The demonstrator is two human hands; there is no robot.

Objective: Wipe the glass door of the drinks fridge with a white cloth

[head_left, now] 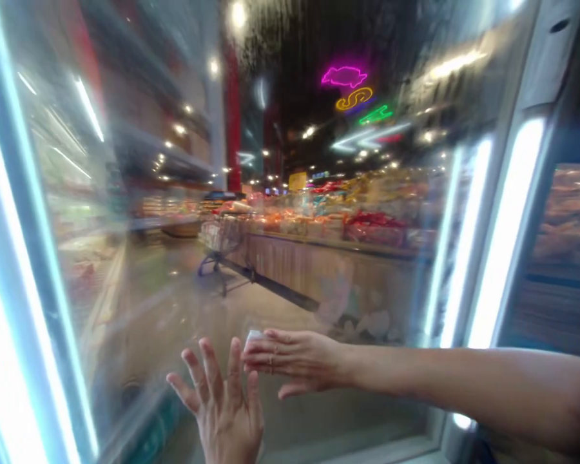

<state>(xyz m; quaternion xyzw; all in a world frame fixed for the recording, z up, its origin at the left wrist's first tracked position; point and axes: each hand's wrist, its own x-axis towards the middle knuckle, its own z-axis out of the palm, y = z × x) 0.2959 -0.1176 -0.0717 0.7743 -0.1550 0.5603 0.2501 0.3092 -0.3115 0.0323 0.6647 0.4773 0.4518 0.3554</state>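
Head view: left hand (227, 412) splayed, right hand (304, 356) flat, holding something white (254, 335), before glass (280, 309); neon-lit shop (309, 216) beyond.

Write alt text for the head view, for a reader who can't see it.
A person's right hand lies flat over a small white item at a glass pane; the left hand is raised beside it, fingers spread. Beyond the pane, a blurred store shows a shopping cart and neon signs; bright light tubes stand on both sides.
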